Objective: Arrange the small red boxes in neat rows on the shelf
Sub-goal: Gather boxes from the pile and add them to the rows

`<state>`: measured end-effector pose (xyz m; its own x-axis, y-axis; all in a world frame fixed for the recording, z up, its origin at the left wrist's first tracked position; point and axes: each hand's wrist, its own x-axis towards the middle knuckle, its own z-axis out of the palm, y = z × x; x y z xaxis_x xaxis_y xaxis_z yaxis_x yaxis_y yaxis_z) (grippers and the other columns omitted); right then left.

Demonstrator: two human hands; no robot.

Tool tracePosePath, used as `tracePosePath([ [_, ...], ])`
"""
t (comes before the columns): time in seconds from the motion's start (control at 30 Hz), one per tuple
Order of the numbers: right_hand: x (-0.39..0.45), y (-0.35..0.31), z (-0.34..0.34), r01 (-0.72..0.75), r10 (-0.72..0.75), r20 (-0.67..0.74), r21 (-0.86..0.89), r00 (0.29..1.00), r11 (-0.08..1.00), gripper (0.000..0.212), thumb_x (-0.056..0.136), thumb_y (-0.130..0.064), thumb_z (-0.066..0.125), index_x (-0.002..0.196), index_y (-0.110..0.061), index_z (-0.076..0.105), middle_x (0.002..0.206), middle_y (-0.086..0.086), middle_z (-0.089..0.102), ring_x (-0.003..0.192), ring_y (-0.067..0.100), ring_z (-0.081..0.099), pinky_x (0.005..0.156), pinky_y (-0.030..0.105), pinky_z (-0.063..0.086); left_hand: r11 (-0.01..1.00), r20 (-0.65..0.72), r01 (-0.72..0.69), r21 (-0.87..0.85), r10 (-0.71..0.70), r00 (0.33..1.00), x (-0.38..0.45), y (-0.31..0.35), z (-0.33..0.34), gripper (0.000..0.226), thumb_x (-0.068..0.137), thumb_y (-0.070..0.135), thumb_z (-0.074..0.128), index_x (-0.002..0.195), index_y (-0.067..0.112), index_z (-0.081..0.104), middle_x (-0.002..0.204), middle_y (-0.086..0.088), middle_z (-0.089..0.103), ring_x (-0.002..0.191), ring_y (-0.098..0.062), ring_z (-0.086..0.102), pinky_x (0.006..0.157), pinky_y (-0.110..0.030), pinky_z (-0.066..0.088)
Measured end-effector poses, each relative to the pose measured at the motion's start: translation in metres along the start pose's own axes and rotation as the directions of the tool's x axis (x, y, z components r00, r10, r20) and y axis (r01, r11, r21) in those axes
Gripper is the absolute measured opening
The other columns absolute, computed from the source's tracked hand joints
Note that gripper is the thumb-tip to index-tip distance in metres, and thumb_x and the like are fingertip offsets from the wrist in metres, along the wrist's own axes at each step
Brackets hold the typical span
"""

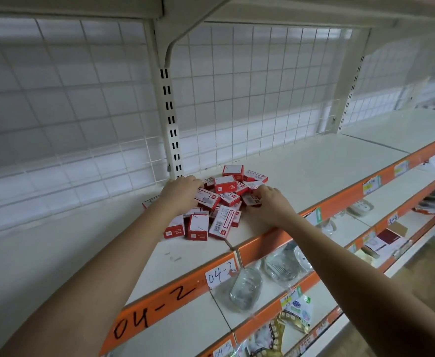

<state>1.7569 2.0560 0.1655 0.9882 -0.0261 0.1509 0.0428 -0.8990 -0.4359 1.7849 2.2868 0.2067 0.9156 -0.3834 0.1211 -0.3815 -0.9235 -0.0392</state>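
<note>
A loose heap of several small red and white boxes [221,199] lies on the white shelf [314,171], close to the wire grid back. My left hand [179,193] rests on the heap's left side, fingers curled over a box [207,198]. My right hand [270,202] is at the heap's right side, its fingers pinching a small red box [252,199]. Three boxes [198,228] stand near the shelf's front edge. One more box [148,202] peeks out behind my left wrist.
The shelf has an orange front strip [159,305] marked 04-2. A slotted white upright [170,119] stands just behind the heap. Lower shelves hold clear plastic packets [247,287], snack bags [296,313] and a dark red booklet [389,237]. Bare shelf extends left and right of the heap.
</note>
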Motion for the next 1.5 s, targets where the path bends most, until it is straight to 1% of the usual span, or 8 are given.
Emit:
tracePosePath([
  [0.13, -0.003, -0.003, -0.004, -0.052, 0.058, -0.037, 0.133, 0.998, 0.99, 0.04, 0.082, -0.039, 0.06, 0.113, -0.013, 0.06, 0.117, 0.005, 0.058, 0.104, 0.02, 0.055, 0.088, 0.031, 0.047, 0.995, -0.102, 0.025, -0.101, -0.035, 0.994, -0.012, 0.001, -0.003, 0.048, 0.082, 0.042, 0.064, 0.125, 0.024, 0.052, 0.123, 0.002, 0.055, 0.113, -0.019, 0.05, 0.095, -0.035, 0.038],
  [0.37, -0.023, -0.009, -0.018, 0.013, 0.048, -0.167, 0.35, 0.985, 0.937, 0.037, 0.078, -0.013, 0.064, 0.115, -0.012, 0.061, 0.107, 0.005, 0.059, 0.083, 0.011, 0.056, 0.077, 0.021, 0.042, 0.947, -0.279, 0.031, -0.319, -0.125, 0.952, -0.038, 0.006, -0.016, 0.042, 0.082, 0.034, 0.066, 0.119, 0.019, 0.05, 0.122, 0.002, 0.057, 0.114, -0.016, 0.048, 0.092, -0.027, 0.037],
  [0.5, -0.043, -0.018, -0.024, 0.023, 0.105, -0.168, 0.621, 0.98, 0.784, 0.038, 0.079, -0.002, 0.059, 0.114, -0.017, 0.059, 0.111, 0.003, 0.059, 0.095, 0.014, 0.061, 0.076, 0.015, 0.046, 0.91, -0.295, 0.048, -0.413, -0.183, 0.938, -0.059, 0.006, -0.02, 0.046, 0.081, 0.033, 0.068, 0.122, 0.02, 0.05, 0.123, 0.004, 0.057, 0.114, -0.015, 0.048, 0.092, -0.027, 0.036],
  [0.77, -0.082, -0.043, -0.027, 0.156, -0.12, -0.107, 0.811, 0.987, 0.564, 0.051, 0.08, 0.016, 0.048, 0.113, -0.022, 0.059, 0.109, 0.002, 0.066, 0.078, 0.0, 0.06, 0.062, 0.012, 0.045, 0.802, -0.336, 0.069, -0.593, -0.325, 0.884, -0.104, 0.009, -0.024, 0.048, 0.077, 0.023, 0.074, 0.12, 0.021, 0.053, 0.121, 0.007, 0.057, 0.107, -0.008, 0.05, 0.086, -0.021, 0.039],
  [0.93, -0.096, -0.05, -0.024, 0.16, -0.206, -0.063, 0.852, 0.976, 0.498, 0.054, 0.081, 0.018, 0.047, 0.114, -0.022, 0.058, 0.105, 0.0, 0.068, 0.086, 0.006, 0.061, 0.066, 0.013, 0.046, 0.759, -0.344, 0.029, -0.651, -0.329, 0.88, -0.129, 0.017, -0.029, 0.043, 0.077, 0.024, 0.073, 0.114, 0.032, 0.053, 0.112, 0.02, 0.055, 0.104, -0.001, 0.048, 0.081, -0.01, 0.039],
  [1.3, -0.112, -0.056, -0.025, 0.1, -0.314, 0.057, 0.881, 0.948, 0.462, 0.043, 0.083, 0.007, 0.06, 0.113, -0.023, 0.06, 0.108, -0.002, 0.07, 0.103, 0.013, 0.065, 0.082, 0.018, 0.051, 0.698, -0.319, 0.055, -0.714, -0.394, 0.862, -0.175, 0.02, -0.029, 0.048, 0.074, 0.023, 0.075, 0.103, 0.049, 0.046, 0.107, 0.029, 0.054, 0.102, 0.007, 0.051, 0.077, -0.001, 0.038],
  [1.43, -0.113, -0.064, -0.023, 0.019, -0.253, 0.084, 0.926, 0.964, 0.378, 0.024, 0.082, -0.021, 0.066, 0.106, -0.017, 0.065, 0.098, 0.0, 0.073, 0.094, 0.016, 0.069, 0.081, 0.021, 0.054, 0.658, -0.319, 0.065, -0.75, -0.445, 0.837, -0.187, 0.016, -0.024, 0.046, 0.073, 0.025, 0.076, 0.101, 0.049, 0.049, 0.107, 0.027, 0.057, 0.102, 0.007, 0.052, 0.079, 0.001, 0.038],
  [1.5, -0.113, -0.069, -0.02, -0.041, -0.18, 0.109, 0.937, 0.978, 0.347, 0.028, 0.084, -0.036, 0.062, 0.101, -0.014, 0.067, 0.093, 0.006, 0.074, 0.087, 0.022, 0.071, 0.078, 0.027, 0.057, 0.655, -0.31, 0.074, -0.752, -0.45, 0.837, -0.191, 0.015, -0.022, 0.047, 0.072, 0.025, 0.077, 0.101, 0.05, 0.049, 0.107, 0.027, 0.058, 0.102, 0.004, 0.053, 0.079, -0.003, 0.04],
])
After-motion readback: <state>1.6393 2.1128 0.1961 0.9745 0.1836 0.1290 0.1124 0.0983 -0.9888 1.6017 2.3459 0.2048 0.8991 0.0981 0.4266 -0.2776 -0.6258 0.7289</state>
